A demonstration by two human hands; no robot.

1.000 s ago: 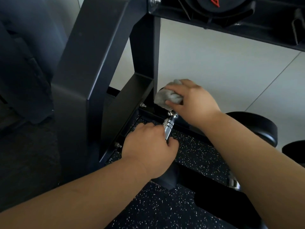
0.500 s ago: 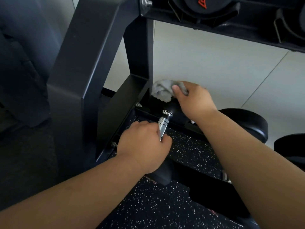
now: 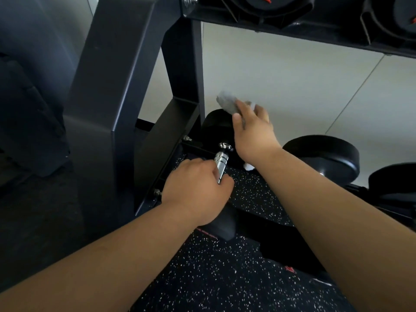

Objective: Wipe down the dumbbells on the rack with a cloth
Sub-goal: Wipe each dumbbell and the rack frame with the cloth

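Along the left edge of the frame lies dim, dark flooring, and just right of it rises the broad black upright of the rack (image 3: 108, 109), with a slanted brace and bolts at its foot. Across the top of the frame runs the rack's upper shelf (image 3: 304, 34), where the undersides of black dumbbell heads with red marks show.

Left of centre, the left hand (image 3: 195, 188) comes in from the lower left. Its fingers are curled tight around the near part of the chrome handle (image 3: 220, 163) of the dumbbell (image 3: 216, 123) on the lowest level of the rack. The dumbbell points away from the camera: its near black head (image 3: 222, 226) shows just below the left hand, and its far head stands against the pale wall (image 3: 304, 91).

Just above the far head sits the grey cloth (image 3: 226, 103), bunched and blurred. The right hand (image 3: 254, 131) holds it there at the top of that head, fingers folded over the cloth and thumb stretched out to the left. A small white bit of fabric shows under the right wrist.

Below the arms spreads the black floor (image 3: 225, 278) speckled with white.

Right of centre, a second dumbbell head (image 3: 322, 156) rests well apart from the first, and a third (image 3: 394, 179) shows near the right edge.
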